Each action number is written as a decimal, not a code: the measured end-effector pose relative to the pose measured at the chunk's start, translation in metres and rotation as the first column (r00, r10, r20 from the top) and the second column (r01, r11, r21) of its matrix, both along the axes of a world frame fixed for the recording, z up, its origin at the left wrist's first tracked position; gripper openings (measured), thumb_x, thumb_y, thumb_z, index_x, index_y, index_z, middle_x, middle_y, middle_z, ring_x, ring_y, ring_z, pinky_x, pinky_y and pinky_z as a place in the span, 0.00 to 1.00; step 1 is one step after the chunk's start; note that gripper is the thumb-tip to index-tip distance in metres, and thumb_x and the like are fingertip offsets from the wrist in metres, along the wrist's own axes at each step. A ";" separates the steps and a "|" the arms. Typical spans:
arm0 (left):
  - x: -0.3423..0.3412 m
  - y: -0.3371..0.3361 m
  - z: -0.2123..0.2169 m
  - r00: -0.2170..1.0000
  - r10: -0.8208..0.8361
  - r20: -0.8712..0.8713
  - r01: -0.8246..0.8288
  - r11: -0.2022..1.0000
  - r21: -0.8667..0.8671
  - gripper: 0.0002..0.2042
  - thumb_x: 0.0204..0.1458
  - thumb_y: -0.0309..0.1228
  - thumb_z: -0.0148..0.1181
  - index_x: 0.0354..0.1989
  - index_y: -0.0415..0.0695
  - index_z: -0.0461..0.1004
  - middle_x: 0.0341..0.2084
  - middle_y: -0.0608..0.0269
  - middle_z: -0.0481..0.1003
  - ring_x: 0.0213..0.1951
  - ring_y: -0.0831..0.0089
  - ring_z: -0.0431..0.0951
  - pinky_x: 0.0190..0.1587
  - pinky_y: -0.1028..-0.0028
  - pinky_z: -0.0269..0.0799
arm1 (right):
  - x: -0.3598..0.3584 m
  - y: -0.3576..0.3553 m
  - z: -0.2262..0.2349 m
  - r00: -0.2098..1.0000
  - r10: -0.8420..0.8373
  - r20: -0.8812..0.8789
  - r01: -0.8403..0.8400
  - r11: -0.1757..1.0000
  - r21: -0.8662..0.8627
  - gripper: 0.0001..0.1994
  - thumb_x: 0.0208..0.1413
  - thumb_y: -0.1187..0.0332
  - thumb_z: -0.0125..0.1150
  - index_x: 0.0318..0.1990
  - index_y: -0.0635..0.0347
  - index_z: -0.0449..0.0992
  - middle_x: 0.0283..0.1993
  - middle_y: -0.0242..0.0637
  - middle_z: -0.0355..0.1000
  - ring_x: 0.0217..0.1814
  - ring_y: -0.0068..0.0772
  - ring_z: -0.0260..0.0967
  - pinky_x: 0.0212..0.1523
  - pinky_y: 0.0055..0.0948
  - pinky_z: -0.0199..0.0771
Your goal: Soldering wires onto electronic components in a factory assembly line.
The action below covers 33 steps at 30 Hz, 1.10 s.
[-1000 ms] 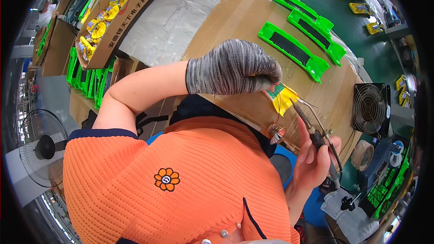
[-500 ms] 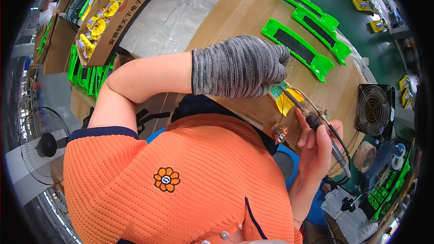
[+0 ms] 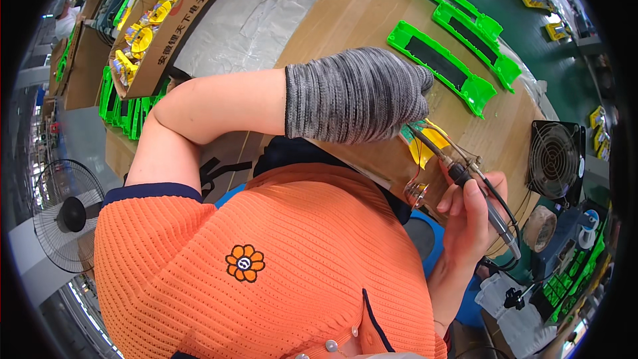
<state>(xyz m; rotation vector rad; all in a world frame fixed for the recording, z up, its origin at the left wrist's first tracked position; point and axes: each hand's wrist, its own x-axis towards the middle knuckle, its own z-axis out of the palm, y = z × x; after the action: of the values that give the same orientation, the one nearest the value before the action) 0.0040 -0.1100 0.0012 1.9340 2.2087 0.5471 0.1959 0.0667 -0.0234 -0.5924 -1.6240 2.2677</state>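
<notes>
My left hand (image 3: 362, 96), in a grey knitted glove, is curled closed over the table. What its fingers hold is hidden behind the back of the glove. A small green circuit board (image 3: 407, 131) and a yellow plastic part (image 3: 433, 141) show from under its edge. In my right hand (image 3: 473, 209) is a soldering iron (image 3: 458, 173), gripped by its handle, with the tip at the board beside the glove. Thin wires run down from the yellow part to a small round metal piece (image 3: 416, 193) near the table's edge.
Several green plastic frames (image 3: 435, 60) lie on the brown table board (image 3: 332, 26). A black square fan (image 3: 557, 158) stands at the right. Yellow parts fill a cardboard box (image 3: 193, 23) at the far left, and a round fan (image 3: 70, 214) is at the left.
The soldering iron's tip has shifted slightly left, closer to the gloved hand. The whole view has moved a little; both hands keep their grip.
</notes>
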 end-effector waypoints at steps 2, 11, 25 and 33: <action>0.000 0.001 0.002 1.000 0.001 0.027 0.000 0.999 -0.048 0.07 0.46 0.30 0.61 0.32 0.42 0.74 0.31 0.52 0.71 0.30 0.52 0.77 0.32 0.61 0.73 | 0.000 0.000 0.000 1.000 -0.014 0.019 0.014 1.000 0.000 0.07 0.56 0.77 0.55 0.37 0.65 0.62 0.23 0.36 0.64 0.19 0.26 0.62 0.24 0.30 0.73; 0.001 0.005 0.007 1.000 0.003 -0.012 -0.004 0.996 -0.087 0.07 0.48 0.28 0.59 0.34 0.40 0.75 0.30 0.50 0.73 0.32 0.52 0.78 0.35 0.62 0.75 | 0.010 0.010 -0.001 0.996 -0.073 -0.042 0.070 0.994 -0.085 0.07 0.56 0.75 0.54 0.38 0.63 0.62 0.20 0.35 0.62 0.16 0.26 0.60 0.32 0.35 0.77; 0.023 0.042 0.012 0.987 -0.002 -0.160 -0.001 1.000 -0.020 0.09 0.47 0.31 0.60 0.36 0.42 0.75 0.32 0.57 0.74 0.40 0.58 0.76 0.43 0.64 0.73 | 0.024 0.044 -0.006 0.915 -0.323 -0.242 0.277 0.939 -0.203 0.03 0.61 0.71 0.50 0.36 0.57 0.64 0.15 0.28 0.55 0.17 0.24 0.60 0.68 0.55 0.57; 0.026 0.053 0.001 0.995 -0.039 -0.097 0.048 0.995 0.093 0.09 0.39 0.32 0.65 0.31 0.47 0.75 0.30 0.62 0.76 0.38 0.63 0.76 0.41 0.65 0.73 | -0.011 0.042 -0.005 0.925 -0.277 -0.259 0.233 0.954 -0.188 0.04 0.61 0.71 0.52 0.38 0.59 0.65 0.20 0.31 0.60 0.20 0.25 0.62 0.65 0.48 0.61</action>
<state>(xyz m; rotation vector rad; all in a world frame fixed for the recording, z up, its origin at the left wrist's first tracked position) 0.0295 -0.0566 0.0026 2.0918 2.2286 0.5757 0.1853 0.1083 -0.0280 -0.4582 -1.1710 2.1775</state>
